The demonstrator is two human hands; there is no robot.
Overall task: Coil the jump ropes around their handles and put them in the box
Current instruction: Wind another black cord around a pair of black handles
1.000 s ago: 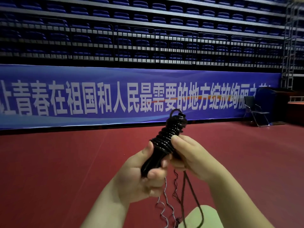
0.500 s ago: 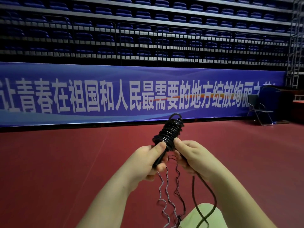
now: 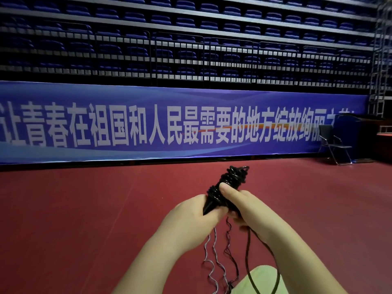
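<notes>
A black jump rope (image 3: 230, 181) is wound in tight coils around its black handles, held up in front of me at the frame's centre. My left hand (image 3: 191, 217) grips the lower end of the handles. My right hand (image 3: 244, 205) holds the coiled part, thumb pressed on the coils. A loose black length of rope (image 3: 247, 251) hangs from my right hand toward my knee. Thin wavy cords (image 3: 214, 251) dangle under my left hand. No box is in view.
Red sports floor (image 3: 84, 209) stretches all around. A long blue banner (image 3: 169, 122) runs along the base of stacked blue seating. A folding chair (image 3: 334, 143) stands at the far right. My light green trouser knee (image 3: 261, 279) shows at the bottom.
The bundle has dropped lower and tilted a little right. My right hand has moved up over the coils, and the loose hanging rope is shorter.
</notes>
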